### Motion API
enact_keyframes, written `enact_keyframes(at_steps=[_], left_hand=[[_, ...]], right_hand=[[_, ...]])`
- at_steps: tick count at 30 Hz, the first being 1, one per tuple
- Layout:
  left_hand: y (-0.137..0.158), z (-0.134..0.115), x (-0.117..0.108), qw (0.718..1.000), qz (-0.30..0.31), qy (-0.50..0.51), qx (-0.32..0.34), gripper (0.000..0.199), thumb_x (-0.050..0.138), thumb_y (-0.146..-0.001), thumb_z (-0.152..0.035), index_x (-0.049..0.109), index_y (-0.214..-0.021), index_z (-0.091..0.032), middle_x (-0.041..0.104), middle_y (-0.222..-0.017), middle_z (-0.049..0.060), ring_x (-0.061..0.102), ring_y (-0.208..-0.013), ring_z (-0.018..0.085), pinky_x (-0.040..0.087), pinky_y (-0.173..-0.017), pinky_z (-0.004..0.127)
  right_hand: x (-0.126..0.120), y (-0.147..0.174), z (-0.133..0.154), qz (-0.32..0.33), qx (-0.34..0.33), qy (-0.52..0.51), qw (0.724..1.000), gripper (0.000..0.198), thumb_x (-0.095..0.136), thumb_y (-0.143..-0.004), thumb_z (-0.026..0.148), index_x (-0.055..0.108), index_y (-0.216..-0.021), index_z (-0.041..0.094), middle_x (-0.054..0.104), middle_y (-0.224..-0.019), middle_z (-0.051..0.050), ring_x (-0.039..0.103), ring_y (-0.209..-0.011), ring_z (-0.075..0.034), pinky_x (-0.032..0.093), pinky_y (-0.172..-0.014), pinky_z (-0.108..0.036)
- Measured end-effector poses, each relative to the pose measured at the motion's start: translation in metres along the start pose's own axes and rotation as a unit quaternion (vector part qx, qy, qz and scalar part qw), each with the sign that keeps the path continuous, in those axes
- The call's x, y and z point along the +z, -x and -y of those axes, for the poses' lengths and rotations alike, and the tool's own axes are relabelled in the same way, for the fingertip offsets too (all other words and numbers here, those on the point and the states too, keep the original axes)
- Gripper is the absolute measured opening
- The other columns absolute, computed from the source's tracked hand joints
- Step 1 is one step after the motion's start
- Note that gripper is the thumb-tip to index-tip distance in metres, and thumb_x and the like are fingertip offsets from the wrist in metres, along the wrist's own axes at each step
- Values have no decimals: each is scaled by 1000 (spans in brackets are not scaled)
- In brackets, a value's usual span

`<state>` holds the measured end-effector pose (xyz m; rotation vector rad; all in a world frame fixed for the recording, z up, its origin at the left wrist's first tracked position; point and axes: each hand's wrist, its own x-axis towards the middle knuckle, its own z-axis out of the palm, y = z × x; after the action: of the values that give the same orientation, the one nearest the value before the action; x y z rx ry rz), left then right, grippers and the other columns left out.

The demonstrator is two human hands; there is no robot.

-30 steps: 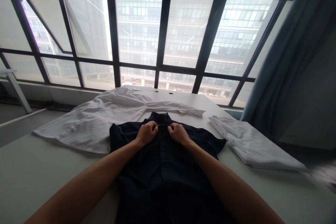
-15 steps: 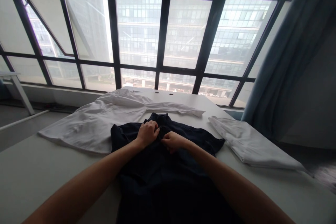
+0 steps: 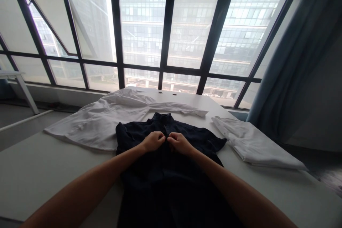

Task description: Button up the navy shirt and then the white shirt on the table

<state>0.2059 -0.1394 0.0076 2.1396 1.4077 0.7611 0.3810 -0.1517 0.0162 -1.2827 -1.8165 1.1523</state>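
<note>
A dark navy shirt [image 3: 165, 178] lies spread on the white table, its collar towards the window and its sleeves out to both sides. Over its upper front, just below the collar, my left hand [image 3: 154, 140] is closed in a pinch on the cloth along the front edge. Close beside it, with only a narrow gap, my right hand [image 3: 180, 143] pinches the shirt front too. The fingertips of both hands face each other; whatever small part of the placket sits between them is too dark to make out.
A white shirt [image 3: 98, 121] lies spread at the back left of the table [image 3: 24, 171]. Folded white cloth [image 3: 262, 146] rests on the right. Beyond stand large framed windows [image 3: 144, 28], a blue-grey curtain [image 3: 283, 53] at right and another white table [image 3: 18, 74] at far left.
Both hands have moved a little down the shirt front, away from the collar, and now sit level with each other. The view has shifted slightly.
</note>
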Motion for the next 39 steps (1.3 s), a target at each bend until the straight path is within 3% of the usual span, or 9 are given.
enact_keyframes(at_steps=[6,11,19,29,36,39], left_hand=[[5,2,8,998,-49,28,16,26,50,-88,-34,70,-86,-17,70,-78,3,64,-73,18,45,-65,25],[6,6,11,995,-70,59,28,27,49,-87,-35,68,-84,-17,70,-79,4,64,-76,19,46,-69,27],[5,9,11,990,-76,111,50,29,48,-87,-39,64,-79,-16,66,-74,4,61,-73,18,44,-67,27],[2,10,9,985,-75,149,46,31,48,-83,-42,63,-76,-15,64,-71,4,59,-69,18,44,-66,28],[-1,10,9,983,-62,170,30,31,50,-81,-42,62,-72,-16,65,-70,4,59,-67,18,44,-65,28],[-3,11,9,982,-61,176,28,29,51,-80,-42,61,-70,-17,64,-68,3,58,-66,17,43,-63,27]], right_hand=[[1,3,-4,-59,-36,70,995,17,53,-82,21,51,-65,19,55,-54,4,55,-42,-11,37,-40,-19],[2,5,-7,-58,-73,83,992,19,51,-83,28,49,-65,20,54,-54,4,53,-44,-11,35,-43,-21],[6,6,-7,-138,-122,199,963,22,52,-81,30,51,-62,20,53,-57,2,48,-56,-12,33,-56,-24],[7,7,-5,-127,-104,251,954,22,50,-88,33,55,-70,21,58,-63,2,53,-61,-14,32,-60,-24],[14,11,2,-155,-148,363,907,17,52,-90,28,63,-79,21,61,-74,-2,57,-75,-16,34,-67,-25],[14,9,2,-149,-156,357,909,15,52,-88,26,61,-77,21,59,-73,-2,54,-71,-15,32,-65,-25]])
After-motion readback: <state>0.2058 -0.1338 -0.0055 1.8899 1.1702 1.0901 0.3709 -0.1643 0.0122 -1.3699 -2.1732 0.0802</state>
